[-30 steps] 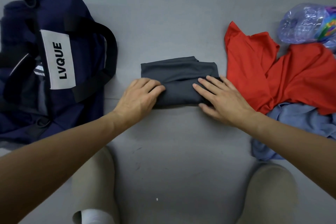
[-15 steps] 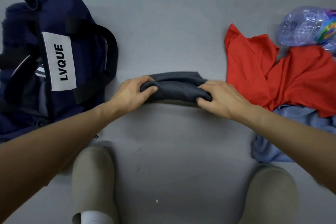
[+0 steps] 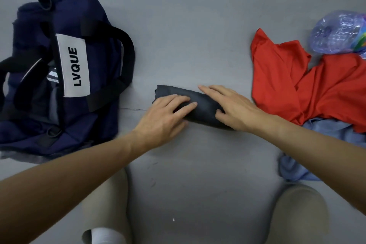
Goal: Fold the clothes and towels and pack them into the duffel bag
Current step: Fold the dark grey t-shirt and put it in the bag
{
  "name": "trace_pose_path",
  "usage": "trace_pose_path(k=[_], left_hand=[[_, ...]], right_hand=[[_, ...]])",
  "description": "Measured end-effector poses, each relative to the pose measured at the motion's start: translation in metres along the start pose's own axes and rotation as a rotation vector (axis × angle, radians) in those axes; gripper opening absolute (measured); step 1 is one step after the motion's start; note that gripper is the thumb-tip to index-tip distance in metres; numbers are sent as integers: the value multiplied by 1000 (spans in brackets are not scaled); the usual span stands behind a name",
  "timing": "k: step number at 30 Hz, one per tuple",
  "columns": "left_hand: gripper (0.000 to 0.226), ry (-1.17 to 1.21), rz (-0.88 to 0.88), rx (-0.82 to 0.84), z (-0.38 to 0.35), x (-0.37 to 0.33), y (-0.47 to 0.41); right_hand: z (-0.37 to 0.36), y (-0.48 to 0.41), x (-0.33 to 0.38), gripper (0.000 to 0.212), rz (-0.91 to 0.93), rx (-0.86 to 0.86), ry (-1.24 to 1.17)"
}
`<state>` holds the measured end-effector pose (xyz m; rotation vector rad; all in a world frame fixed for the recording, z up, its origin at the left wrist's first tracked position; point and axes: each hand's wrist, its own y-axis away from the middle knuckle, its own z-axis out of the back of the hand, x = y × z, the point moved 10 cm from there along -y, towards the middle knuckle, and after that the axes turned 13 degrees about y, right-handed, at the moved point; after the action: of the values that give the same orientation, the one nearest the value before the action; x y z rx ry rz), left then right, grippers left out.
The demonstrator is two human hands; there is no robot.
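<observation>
Since half a second ago, both hands have let go of their pinch on the dark grey garment (image 3: 200, 105) and are now lying flat on top of it; the cloth itself has gone from a lifted fold to a narrow, compact bundle lying on the grey floor (image 3: 198, 25). The left hand (image 3: 164, 117) is pressing on the bundle's left part with fingers stretched out and slightly spread, gripping nothing. The right hand (image 3: 231, 109) is resting palm-down over the right part, fingers extended toward the far side, also not clamped on anything. The bundle is sitting in the middle of the scene, between the navy duffel bag (image 3: 35, 105) at the left, which is showing a white label reading LVQUE, and a crumpled red shirt (image 3: 316, 85) at the right. A light blue garment (image 3: 309, 140) is lying just near of the red one, touching it. A crinkled clear plastic bag (image 3: 336, 31) is lying at the far right. The person's knees in beige trousers (image 3: 107, 204) are showing at the near edge.
</observation>
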<state>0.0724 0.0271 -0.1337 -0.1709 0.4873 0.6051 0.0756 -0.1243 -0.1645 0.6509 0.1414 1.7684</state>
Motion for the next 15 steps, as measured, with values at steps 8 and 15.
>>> trace_pose_path(k=[8, 15], left_hand=[[82, 42, 178, 52, -25, 32, -13], [75, 70, 153, 57, -21, 33, -15]], right_hand=[[9, -28, -9, 29, -203, 127, -286], [-14, -16, 9, 74, -193, 125, -425]])
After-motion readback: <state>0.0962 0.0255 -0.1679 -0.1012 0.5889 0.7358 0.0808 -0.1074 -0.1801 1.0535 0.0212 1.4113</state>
